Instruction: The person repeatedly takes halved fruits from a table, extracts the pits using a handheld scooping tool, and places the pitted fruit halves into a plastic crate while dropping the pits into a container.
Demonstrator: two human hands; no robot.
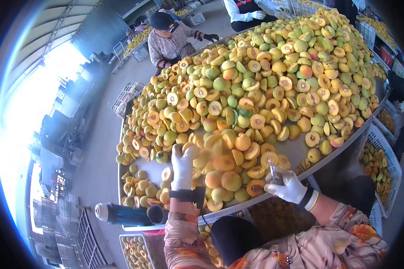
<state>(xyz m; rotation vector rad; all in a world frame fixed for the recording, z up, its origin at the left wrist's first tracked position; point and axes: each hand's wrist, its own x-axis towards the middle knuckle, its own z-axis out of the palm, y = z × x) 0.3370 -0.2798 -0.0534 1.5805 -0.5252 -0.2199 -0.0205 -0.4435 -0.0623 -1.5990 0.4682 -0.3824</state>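
Observation:
A big heap of yellow peaches [242, 142], many halved with the cut face showing, covers the metal-topped table [296, 150]. My left hand [182, 168], in a white glove, is at the near side of the heap with its fingers apart. Right of it, several peaches are smeared by motion. I see nothing held in that hand. My right hand [288, 186], also gloved, is closed round a small tool [276, 175] with a dark handle and a narrow shiny metal tip. This tip is close to a peach half [269, 158]; whether they touch I cannot tell.
A blue thermos [125, 214] lies by the table's near left corner, with a dark cup [156, 214] beside it. Crates of peaches stand below: a white crate [386, 150] at right, another crate [137, 251] at lower left. Across the table is a co-worker [173, 42].

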